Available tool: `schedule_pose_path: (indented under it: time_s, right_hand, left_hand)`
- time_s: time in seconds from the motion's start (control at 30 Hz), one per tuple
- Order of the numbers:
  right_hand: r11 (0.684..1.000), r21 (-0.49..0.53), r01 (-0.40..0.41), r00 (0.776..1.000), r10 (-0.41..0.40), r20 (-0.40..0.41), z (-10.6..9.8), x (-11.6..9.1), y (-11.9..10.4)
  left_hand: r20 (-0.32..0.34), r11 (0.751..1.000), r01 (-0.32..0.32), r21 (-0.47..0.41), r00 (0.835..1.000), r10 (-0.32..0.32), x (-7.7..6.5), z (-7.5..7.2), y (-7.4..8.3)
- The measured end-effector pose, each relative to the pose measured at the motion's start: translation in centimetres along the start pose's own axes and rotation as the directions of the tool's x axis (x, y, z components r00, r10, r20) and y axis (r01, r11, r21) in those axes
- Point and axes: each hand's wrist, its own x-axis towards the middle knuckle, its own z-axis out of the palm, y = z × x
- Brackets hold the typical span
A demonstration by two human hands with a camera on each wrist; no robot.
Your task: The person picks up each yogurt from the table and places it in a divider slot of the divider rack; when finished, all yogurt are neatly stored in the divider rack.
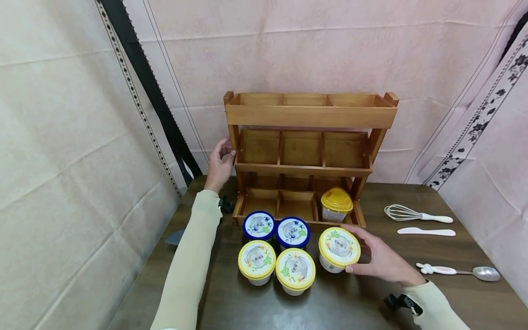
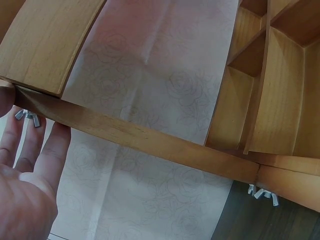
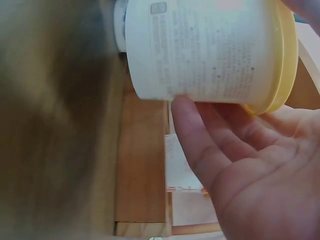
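My left hand [image 1: 220, 166] holds the left side post of a three-tier wooden rack [image 1: 311, 117]. In the left wrist view, the thumb and fingers [image 2: 56, 152] lie on either side of the post, by a wing nut [image 2: 27, 116]. My right hand [image 1: 381, 256] grips a white tub with a yellow lid [image 1: 339, 247], in front of the rack's right end. The right wrist view shows fingertips against the tub's printed side [image 3: 200, 55]. A tub with a domed yellow lid [image 1: 336, 204] sits in the bottom tier's right compartment.
Left of the held tub stand two blue-lidded tubs [image 1: 293, 232] and two yellow-lidded tubs [image 1: 295, 271]. On the right of the dark table [image 1: 330, 305] lie a whisk [image 1: 416, 214], a white spreader knife [image 1: 426, 232] and a spoon [image 1: 462, 271]. Fabric [image 1: 309, 55] hangs behind.
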Motion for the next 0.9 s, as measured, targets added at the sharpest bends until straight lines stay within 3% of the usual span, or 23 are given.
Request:
schedule_pose_path:
  time_s: [0.4, 0.9]
  right_hand:
    - [0.996, -0.071, -0.047, 0.993, 0.039, -0.108, -1.0, 2.7, -1.7]
    - [0.997, -0.070, -0.040, 0.993, 0.032, -0.113, -1.7, 6.7, -3.3]
  left_hand:
    - [-0.006, 1.000, 0.003, -0.004, 1.000, -0.003, 0.0, 0.1, -0.1]
    - [-0.006, 1.000, -0.002, 0.013, 1.000, 0.002, 0.0, 0.1, 0.0]
